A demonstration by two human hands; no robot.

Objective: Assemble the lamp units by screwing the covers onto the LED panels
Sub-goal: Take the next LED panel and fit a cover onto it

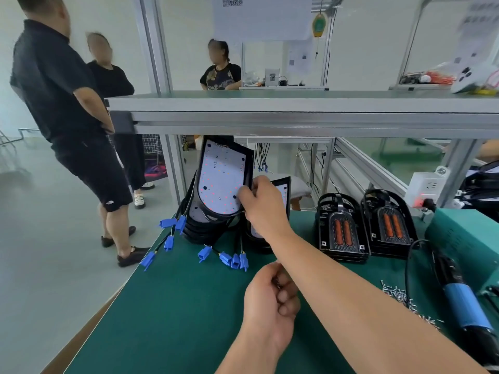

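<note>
My right hand (260,203) gripped top LED panel (220,179), tilting it up off stack at far left of table (175,306), likely to carry it near. My left hand (272,300) clenched, contents hidden. Covers (343,230) stacked right, screwdriver (459,295) alongside.

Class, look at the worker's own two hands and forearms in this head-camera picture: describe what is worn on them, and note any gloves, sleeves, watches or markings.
Both are bare. The right hand and left hand wear no gloves, and no ring, watch, strap or marking shows on either. Both forearms are uncovered as far as the picture edge, so no sleeve is in view. Each hand has short, plain fingernails where they can be made out.
</note>
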